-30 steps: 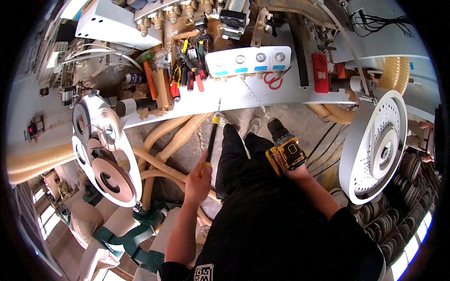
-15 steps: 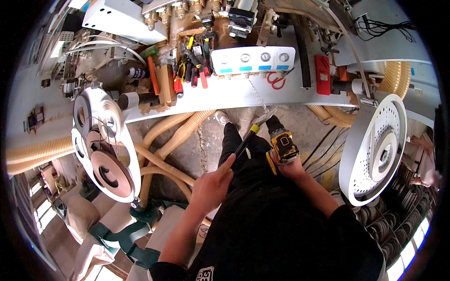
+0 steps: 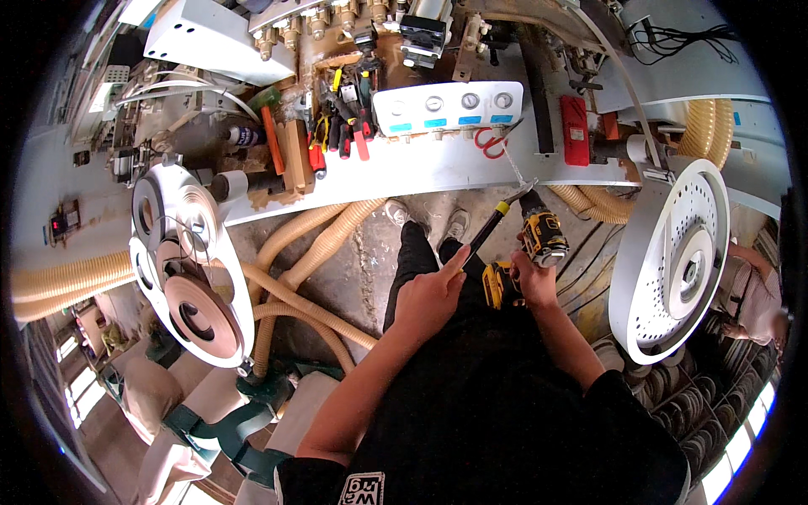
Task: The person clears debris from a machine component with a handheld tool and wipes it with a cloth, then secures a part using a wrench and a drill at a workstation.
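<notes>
My left hand [image 3: 431,299] grips the black and yellow handle of a screwdriver [image 3: 492,223]. Its metal tip points up and right, meeting the chuck of a yellow and black cordless drill [image 3: 539,240]. My right hand [image 3: 532,282] is wrapped around the drill's grip, nose tilted up toward the machine's white edge [image 3: 421,172]. Both hands are close together above my dark trousers and shoes [image 3: 421,220].
A white gauge panel [image 3: 446,109] sits on the machine top beside pliers and screwdrivers [image 3: 337,126] and a red box [image 3: 575,128]. Large white perforated discs stand at right [image 3: 673,261] and left [image 3: 181,261]. Tan dust hoses [image 3: 295,286] cross the floor. Another person's arm [image 3: 753,282] shows far right.
My left hand has swung the screwdriver rightward from the machine edge to the drill's chuck. The drill has risen and turned nose-up.
</notes>
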`<state>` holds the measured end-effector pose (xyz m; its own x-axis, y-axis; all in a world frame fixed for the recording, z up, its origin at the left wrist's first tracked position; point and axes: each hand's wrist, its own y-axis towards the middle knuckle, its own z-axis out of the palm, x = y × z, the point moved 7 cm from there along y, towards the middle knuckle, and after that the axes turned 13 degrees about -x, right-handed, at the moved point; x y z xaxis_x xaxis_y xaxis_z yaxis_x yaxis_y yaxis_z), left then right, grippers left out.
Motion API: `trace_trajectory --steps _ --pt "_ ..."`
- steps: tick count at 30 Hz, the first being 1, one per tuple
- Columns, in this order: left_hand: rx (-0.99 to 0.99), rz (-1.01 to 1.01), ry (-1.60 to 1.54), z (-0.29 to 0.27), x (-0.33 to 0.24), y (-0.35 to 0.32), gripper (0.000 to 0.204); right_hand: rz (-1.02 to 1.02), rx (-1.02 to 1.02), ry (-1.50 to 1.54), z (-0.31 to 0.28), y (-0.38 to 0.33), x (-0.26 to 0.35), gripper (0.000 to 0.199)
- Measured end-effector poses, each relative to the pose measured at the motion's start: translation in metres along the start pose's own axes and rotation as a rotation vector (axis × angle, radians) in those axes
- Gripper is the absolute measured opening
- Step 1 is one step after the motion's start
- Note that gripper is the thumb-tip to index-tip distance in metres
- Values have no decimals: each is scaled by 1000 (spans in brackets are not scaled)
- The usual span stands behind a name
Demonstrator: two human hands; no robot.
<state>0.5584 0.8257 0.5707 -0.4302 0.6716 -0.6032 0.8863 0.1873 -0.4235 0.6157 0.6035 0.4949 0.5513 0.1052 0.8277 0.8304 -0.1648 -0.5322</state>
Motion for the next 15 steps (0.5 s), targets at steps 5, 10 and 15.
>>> trace_trajectory --steps 5,10,15 --pt "5 32 26 8 3 6 50 138 4 24 -2 -6 10 30" --pt "3 -323 122 18 98 48 45 -67 431 -100 23 -45 -57 42" --pt "-293 -419 -300 -21 113 34 52 -695 671 -317 26 -66 24 48"
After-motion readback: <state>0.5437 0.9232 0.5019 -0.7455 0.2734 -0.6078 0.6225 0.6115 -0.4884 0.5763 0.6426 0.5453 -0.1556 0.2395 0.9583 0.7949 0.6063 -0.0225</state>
